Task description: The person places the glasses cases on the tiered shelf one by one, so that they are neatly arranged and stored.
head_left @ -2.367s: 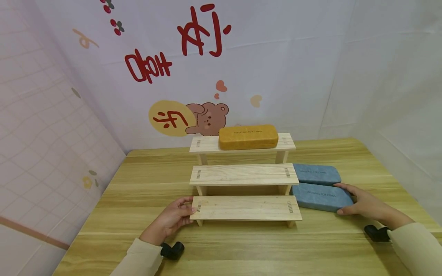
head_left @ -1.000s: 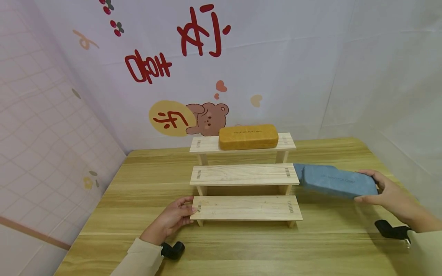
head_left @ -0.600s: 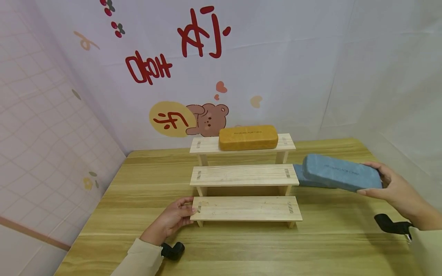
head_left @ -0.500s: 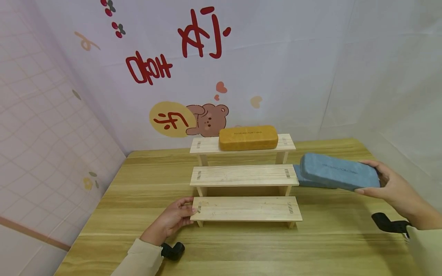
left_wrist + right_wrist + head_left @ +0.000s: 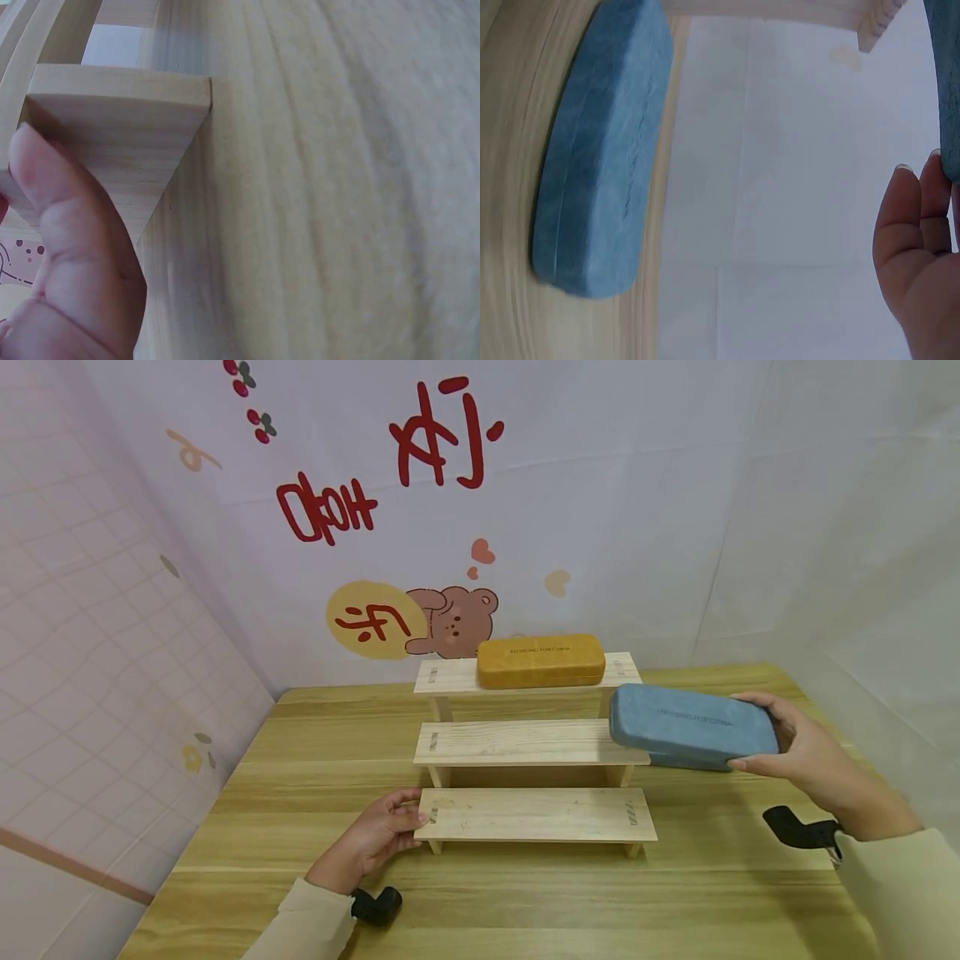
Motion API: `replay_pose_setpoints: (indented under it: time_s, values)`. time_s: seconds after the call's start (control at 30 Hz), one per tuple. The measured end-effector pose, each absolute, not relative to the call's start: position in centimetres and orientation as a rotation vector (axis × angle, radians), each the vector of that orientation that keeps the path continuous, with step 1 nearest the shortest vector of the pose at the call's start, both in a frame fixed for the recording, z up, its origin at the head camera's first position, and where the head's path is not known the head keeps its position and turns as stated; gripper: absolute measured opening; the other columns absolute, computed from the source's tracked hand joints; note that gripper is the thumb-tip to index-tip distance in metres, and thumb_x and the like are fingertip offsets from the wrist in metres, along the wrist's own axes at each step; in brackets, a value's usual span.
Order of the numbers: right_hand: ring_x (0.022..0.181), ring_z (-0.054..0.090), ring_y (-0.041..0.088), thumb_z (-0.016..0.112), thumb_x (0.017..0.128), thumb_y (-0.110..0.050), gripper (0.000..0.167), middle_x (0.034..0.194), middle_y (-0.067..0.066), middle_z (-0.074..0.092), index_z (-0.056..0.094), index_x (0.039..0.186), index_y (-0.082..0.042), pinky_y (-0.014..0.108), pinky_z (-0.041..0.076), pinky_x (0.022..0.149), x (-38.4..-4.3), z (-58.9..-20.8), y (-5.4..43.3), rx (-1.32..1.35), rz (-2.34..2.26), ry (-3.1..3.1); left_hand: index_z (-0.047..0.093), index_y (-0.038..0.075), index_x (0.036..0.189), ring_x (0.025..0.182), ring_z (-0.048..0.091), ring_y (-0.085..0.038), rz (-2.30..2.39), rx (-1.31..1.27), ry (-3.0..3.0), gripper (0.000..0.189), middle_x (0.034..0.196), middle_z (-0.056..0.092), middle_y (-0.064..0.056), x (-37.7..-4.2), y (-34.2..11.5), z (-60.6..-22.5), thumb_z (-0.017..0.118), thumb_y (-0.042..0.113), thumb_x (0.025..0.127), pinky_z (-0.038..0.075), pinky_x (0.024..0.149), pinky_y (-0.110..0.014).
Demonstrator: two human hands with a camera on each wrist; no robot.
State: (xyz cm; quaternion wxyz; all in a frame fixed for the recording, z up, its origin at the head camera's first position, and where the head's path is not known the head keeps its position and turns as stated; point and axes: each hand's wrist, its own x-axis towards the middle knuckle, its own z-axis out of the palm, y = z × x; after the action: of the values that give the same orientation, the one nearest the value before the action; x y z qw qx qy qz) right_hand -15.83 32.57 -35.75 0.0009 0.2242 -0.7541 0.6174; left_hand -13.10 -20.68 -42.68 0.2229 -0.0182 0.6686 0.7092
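My right hand (image 5: 806,756) grips the right end of a blue glasses case (image 5: 693,720), held in the air with its left end over the right part of the middle step. Below and behind it a second blue glasses case (image 5: 600,150) lies on the table, mostly covered in the head view. My left hand (image 5: 371,835) holds the left end of the lowest step of a three-tier wooden shelf (image 5: 536,814); in the left wrist view its thumb (image 5: 82,232) lies against the wood. On the top step rests a yellow glasses case (image 5: 540,662).
The wood-grain table (image 5: 525,902) reaches back to a white printed cloth (image 5: 637,510) with red characters and a bear. Another cloth wall (image 5: 90,610) borders the left side. Black wrist mounts (image 5: 798,828) stick out below each hand.
My right hand has lifted the nearer blue glasses case off the table, first swinging right and up, then moving left over the middle step. The left hand stays on the shelf.
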Motion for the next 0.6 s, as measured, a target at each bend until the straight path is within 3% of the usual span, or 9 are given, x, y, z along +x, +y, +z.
replay_pose_setpoints:
  time_s: [0.37,0.6]
  values:
    - [0.102,0.055,0.007,0.067,0.079,0.014,0.071,0.125,-0.003,0.046,0.041,0.136,-0.019,0.025,0.054,0.074,-17.0,-34.9,28.4,0.687,1.880,-2.488,0.025,-0.014,0.140,0.079,0.061,-0.010,1.957,-0.033,1.839,0.058,0.102,0.060,-0.004,-13.1,-20.8,-42.7,0.056,0.002,0.095,0.051,0.066,-0.022]
    - [0.102,0.058,0.011,0.071,0.080,0.009,0.070,0.123,0.006,0.047,0.039,0.137,-0.014,0.031,0.056,0.074,-17.7,-34.7,25.9,0.712,1.938,-2.516,0.025,-0.013,0.142,0.080,0.061,-0.011,1.946,-0.053,1.851,0.057,0.105,0.060,-0.006,-13.2,-20.7,-42.6,0.056,0.002,0.095,0.051,0.066,-0.023]
